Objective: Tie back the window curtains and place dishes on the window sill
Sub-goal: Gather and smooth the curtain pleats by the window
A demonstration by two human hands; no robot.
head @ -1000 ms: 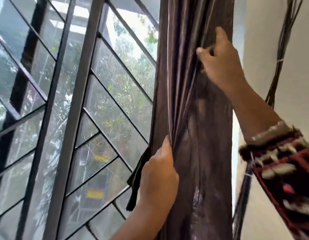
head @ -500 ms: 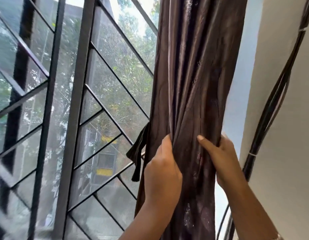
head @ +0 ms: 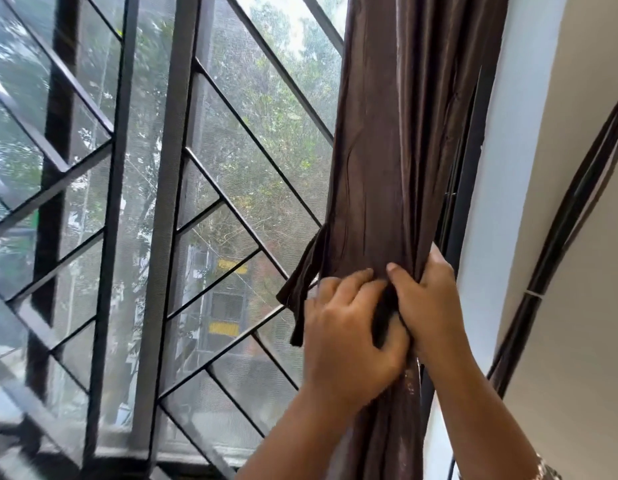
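A dark brown curtain hangs bunched at the right side of the window. My left hand and my right hand both clutch the gathered fabric at mid height, fingers pressed together around it. A loose strip of the same brown cloth, the tie-back, dangles from the bunch just left of my left hand. Below my hands the curtain falls out of view. No dishes or window sill show in the head view.
A black metal window grille with diagonal bars and mesh fills the left and centre. A white wall stands to the right, with a bundle of dark cables running up it.
My right hand came down from high on the curtain to the level of my left hand. Both hands now squeeze the bunch together, and the view has shifted left and lower.
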